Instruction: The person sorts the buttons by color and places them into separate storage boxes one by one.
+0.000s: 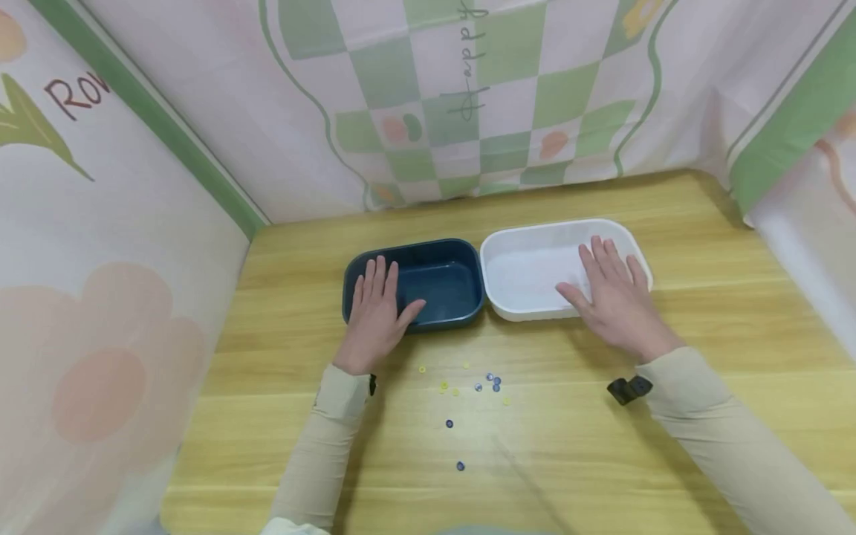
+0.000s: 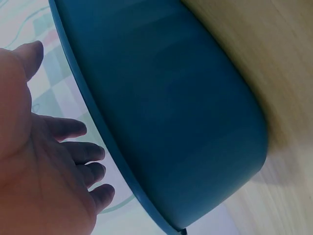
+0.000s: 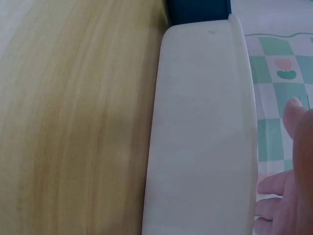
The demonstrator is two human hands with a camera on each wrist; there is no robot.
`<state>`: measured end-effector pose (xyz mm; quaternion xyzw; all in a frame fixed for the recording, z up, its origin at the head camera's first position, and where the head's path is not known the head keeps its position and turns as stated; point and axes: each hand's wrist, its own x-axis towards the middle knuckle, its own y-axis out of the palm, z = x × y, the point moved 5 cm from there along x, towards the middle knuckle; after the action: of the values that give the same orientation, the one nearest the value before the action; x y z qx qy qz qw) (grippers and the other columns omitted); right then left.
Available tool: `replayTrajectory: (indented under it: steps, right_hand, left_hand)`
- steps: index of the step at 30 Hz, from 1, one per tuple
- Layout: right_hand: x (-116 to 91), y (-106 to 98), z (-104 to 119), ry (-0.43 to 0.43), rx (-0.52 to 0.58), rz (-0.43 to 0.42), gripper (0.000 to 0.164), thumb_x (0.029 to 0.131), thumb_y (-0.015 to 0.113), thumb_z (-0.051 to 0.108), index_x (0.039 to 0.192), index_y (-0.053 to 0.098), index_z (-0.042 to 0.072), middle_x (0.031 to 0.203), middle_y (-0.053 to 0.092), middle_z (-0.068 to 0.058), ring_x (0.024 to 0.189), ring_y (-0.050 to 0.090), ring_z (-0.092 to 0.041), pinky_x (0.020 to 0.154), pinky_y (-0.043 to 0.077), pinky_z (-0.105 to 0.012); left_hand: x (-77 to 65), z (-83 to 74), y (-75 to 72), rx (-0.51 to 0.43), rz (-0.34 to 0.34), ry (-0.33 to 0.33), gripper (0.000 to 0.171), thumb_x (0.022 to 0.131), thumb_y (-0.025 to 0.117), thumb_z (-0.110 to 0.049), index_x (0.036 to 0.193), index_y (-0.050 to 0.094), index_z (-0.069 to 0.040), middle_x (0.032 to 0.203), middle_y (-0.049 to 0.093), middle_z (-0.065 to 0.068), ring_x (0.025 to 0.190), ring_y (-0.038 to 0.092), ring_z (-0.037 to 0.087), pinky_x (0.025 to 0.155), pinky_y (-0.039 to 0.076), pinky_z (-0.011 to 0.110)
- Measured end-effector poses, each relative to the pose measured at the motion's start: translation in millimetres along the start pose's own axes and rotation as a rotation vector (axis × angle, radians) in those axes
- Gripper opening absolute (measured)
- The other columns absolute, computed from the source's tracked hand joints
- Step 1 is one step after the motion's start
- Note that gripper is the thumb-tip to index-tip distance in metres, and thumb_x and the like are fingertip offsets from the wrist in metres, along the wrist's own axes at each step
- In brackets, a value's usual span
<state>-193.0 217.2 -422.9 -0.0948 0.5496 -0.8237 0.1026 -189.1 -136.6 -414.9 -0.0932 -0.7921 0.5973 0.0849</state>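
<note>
My left hand (image 1: 376,319) is spread over the left part of a dark blue rectangular tub (image 1: 441,290), fingers straight and holding nothing. In the left wrist view the palm and fingers (image 2: 100,196) show above the rim of the blue tub (image 2: 161,112). Over the right part of a white tub (image 1: 528,271) my right hand (image 1: 618,308) lies flat in the air, thumb out to the side. The right wrist view has the white tub's side wall (image 3: 203,127), with the right hand (image 3: 288,196) above its rim. Both tubs stand side by side.
Small yellow rings (image 1: 444,386), pale blue bead-like pieces (image 1: 496,381) and two dark blue ones (image 1: 460,466) lie scattered on the wooden table (image 1: 568,446) in front of the tubs. A patterned cloth (image 1: 508,89) hangs behind the table, and more cloth (image 1: 120,334) is at the left.
</note>
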Motion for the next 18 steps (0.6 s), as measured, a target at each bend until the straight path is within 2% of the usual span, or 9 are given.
replayTrajectory:
  steps: [7, 11, 14, 16, 18]
  right_hand:
    - [-2.6, 1.3, -3.5, 0.014, 0.012, 0.019, 0.081, 0.102, 0.029, 0.054, 0.153, 0.008, -0.006, 0.158, -0.006, -0.025, 0.145, -0.01, -0.04, 0.113, -0.014, -0.056]
    - [-4.7, -2.2, -2.8, 0.015, 0.006, 0.0, 0.081, 0.102, 0.03, 0.054, 0.153, 0.006, -0.005, 0.159, -0.007, -0.024, 0.145, -0.011, -0.038, 0.113, -0.013, -0.056]
    - [-6.6, -8.2, 8.8, -0.005, 0.024, -0.085, 0.079, 0.102, 0.033, 0.052, 0.154, 0.007, -0.002, 0.16, -0.005, -0.021, 0.146, -0.009, -0.036, 0.114, -0.01, -0.056]
    - [-11.3, -11.8, 24.9, -0.046, 0.07, -0.194, 0.075, 0.102, 0.041, 0.047, 0.153, 0.016, -0.002, 0.16, 0.006, -0.022, 0.146, 0.002, -0.039, 0.114, 0.0, -0.058]
    - [-18.8, -12.4, 46.5, -0.12, 0.123, -0.303, 0.068, 0.101, 0.048, 0.041, 0.149, 0.029, -0.003, 0.154, 0.023, -0.025, 0.141, 0.018, -0.043, 0.111, 0.014, -0.06]
  left_hand:
    - [-1.6, 0.3, 3.7, 0.004, -0.008, 0.0, 0.083, 0.099, 0.037, -0.059, 0.156, 0.011, -0.005, 0.162, 0.002, 0.018, 0.148, -0.005, 0.029, 0.119, -0.001, 0.044]
    - [-5.8, 5.4, 5.2, -0.064, -0.03, 0.005, 0.085, 0.098, 0.04, -0.059, 0.156, 0.009, -0.004, 0.161, -0.003, 0.018, 0.147, -0.007, 0.031, 0.119, 0.0, 0.046]
    - [-9.0, 20.0, 3.2, -0.182, -0.087, -0.037, 0.088, 0.097, 0.043, -0.059, 0.157, 0.003, -0.009, 0.161, -0.012, 0.014, 0.147, -0.011, 0.03, 0.118, 0.002, 0.048]
    - [-10.0, 33.1, 2.3, -0.286, -0.121, -0.077, 0.091, 0.095, 0.048, -0.06, 0.157, -0.002, -0.015, 0.161, -0.017, 0.009, 0.147, -0.01, 0.03, 0.117, 0.007, 0.052]
    - [-9.2, 44.3, 2.4, -0.4, -0.13, -0.114, 0.097, 0.091, 0.054, -0.061, 0.157, -0.006, -0.022, 0.161, -0.018, 0.005, 0.147, -0.009, 0.029, 0.116, 0.011, 0.055]
